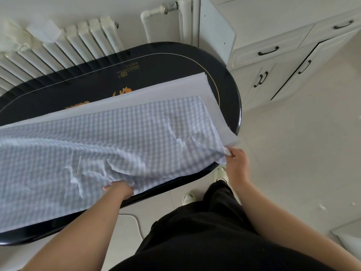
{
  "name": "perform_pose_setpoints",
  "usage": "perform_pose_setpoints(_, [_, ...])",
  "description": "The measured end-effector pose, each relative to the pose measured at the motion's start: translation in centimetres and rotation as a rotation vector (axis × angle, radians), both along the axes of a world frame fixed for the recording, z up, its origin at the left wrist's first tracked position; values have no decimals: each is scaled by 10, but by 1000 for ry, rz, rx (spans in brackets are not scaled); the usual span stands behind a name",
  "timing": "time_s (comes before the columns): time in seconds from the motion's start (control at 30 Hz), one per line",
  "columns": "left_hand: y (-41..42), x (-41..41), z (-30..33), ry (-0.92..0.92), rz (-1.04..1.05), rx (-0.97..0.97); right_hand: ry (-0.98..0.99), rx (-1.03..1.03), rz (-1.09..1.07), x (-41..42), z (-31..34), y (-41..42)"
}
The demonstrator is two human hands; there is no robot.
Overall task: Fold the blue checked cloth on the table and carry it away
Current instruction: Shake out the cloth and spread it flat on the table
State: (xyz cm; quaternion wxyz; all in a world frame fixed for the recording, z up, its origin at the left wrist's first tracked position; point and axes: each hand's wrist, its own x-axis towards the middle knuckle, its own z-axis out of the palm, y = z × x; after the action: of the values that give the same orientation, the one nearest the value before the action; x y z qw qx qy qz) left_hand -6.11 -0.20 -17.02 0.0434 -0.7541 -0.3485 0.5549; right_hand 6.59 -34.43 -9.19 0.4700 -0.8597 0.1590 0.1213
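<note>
The right hand [235, 159] pinches the near right corner of the thin blue-and-white checked cloth [93, 145], fingers curled round the fabric and holding it just off the table's edge. The left hand [120, 187] is at the cloth's near edge further along, its fingers tucked under a bunched ridge of fabric; from where I stand it looks to be gripping that fold, though the fingertips are hidden. Between the two hands the cloth is lifted and rumpled, while the rest lies across the glossy black oval table [230, 90], reaching out of sight to the left. Its plain pale underside shows as a turned-over band along the far edge and right end, so one long fold seems to be made or under way. By my reckoning the job is early: the cloth is still long and loose, more folds are needed, and carrying away has not begun. Behind the table stands a white ribbed radiator [64, 42]. As for containers, the white cabinet with black handles [283, 61] beside the table has drawers shut and one door slightly ajar; what is inside cannot be seen.
</note>
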Motion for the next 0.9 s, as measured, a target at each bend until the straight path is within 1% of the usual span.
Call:
perform_pose_setpoints(0.03, [0, 0, 0, -15, 1, 1, -43, -3, 91, 13, 10, -5])
perform_pose_setpoints(0.1, [2, -3, 0, -44, 8, -8, -51, -36, 261, 39, 29, -15])
perform_pose_setpoints(0.17, [6, -7, -5, -57, 29, -24, 45, -86, 420, 60, 45, -21])
perform_pose_setpoints(0.27, [14, -10, -17, -82, 102, -10, 254, 37, 608, 82, 60, -27])
perform_pose_setpoints(0.3, [16, -11, -20, -86, 107, -5, 257, 58, 614, 88, 63, -29])
perform_pose_setpoints(0.33, [18, -10, -22, -90, 116, -5, 210, 46, 574, 92, 65, -29])
perform_pose_setpoints(0.4, [19, -10, -24, -111, 134, -12, 76, 4, 399, 93, 56, -27])
perform_pose_setpoints(0.43, [19, -10, -26, -112, 143, -14, 42, 24, 302, 89, 47, -23])
perform_pose_setpoints(0.5, [19, -9, -28, -103, 160, -13, 17, 138, 145, 74, 33, -9])
perform_pose_setpoints(0.57, [20, -10, -33, -98, 164, -6, 36, 233, 30, 59, 25, 1])
perform_pose_setpoints(0.63, [17, -9, -35, -88, 187, 6, 76, 274, -64, 46, 18, -2])
perform_pose_setpoints(0.7, [12, -6, -34, -91, 210, 31, 107, 251, -98, 32, 6, -13])
perform_pose_setpoints(0.8, [8, -1, -33, -92, 238, 52, 150, 149, -86, 11, -18, -23])
perform_pose_setpoints(0.9, [9, -2, -38, -92, 219, 61, 185, 188, -257, 1, -32, -28])
